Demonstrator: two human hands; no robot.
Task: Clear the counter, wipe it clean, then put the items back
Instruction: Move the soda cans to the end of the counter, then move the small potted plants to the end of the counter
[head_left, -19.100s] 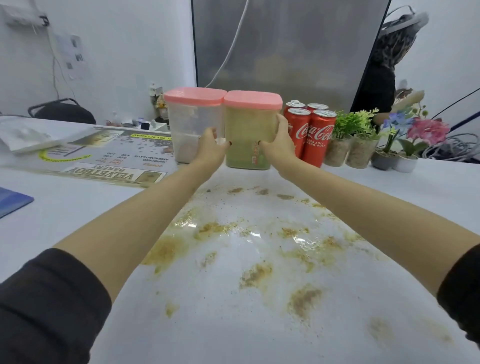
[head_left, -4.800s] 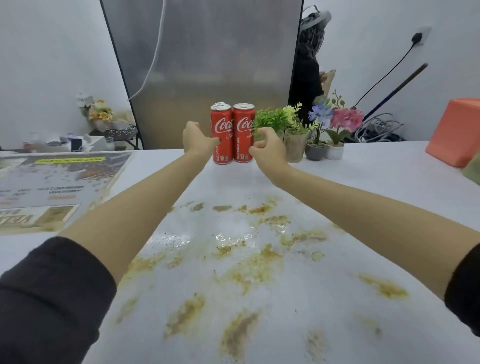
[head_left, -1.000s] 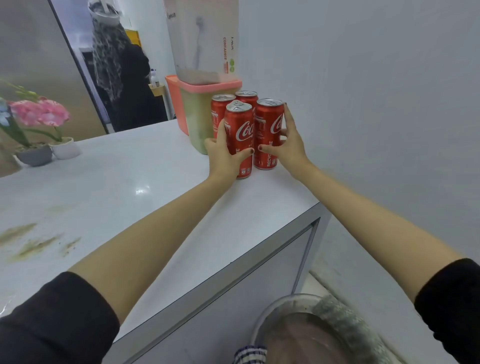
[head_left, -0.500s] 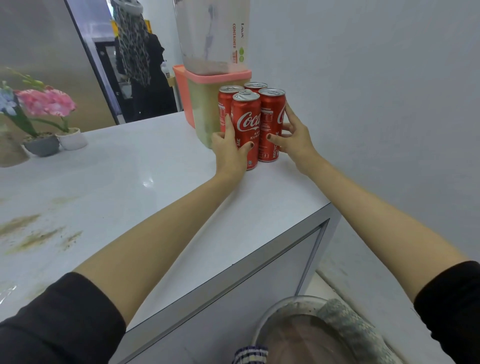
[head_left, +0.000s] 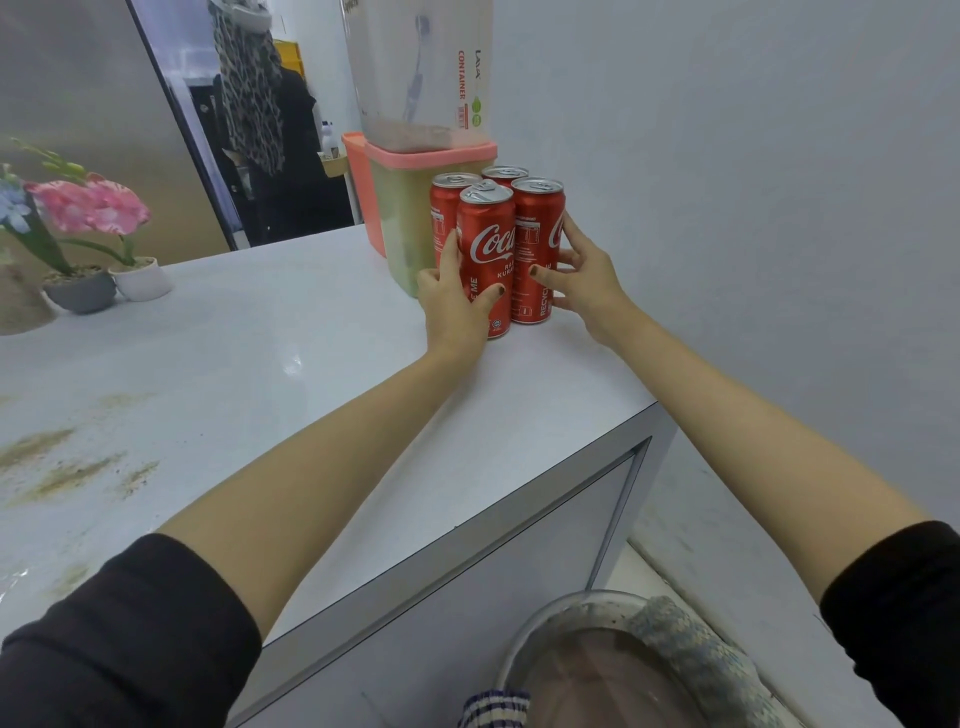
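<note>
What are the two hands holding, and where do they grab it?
The left hand grips the front can round its lower side; the right hand grips the right can the same way.

Four red Coca-Cola cans (head_left: 498, 244) stand upright in a tight cluster at the far right end of the white counter (head_left: 291, 332), the front pair gripped by the left hand (head_left: 457, 306) and the right hand (head_left: 587, 280). They touch a pink-lidded container (head_left: 402, 228) of green powder with a clear container (head_left: 415, 78) stacked on top. Brown smears (head_left: 67, 467) mark the counter's left side.
</note>
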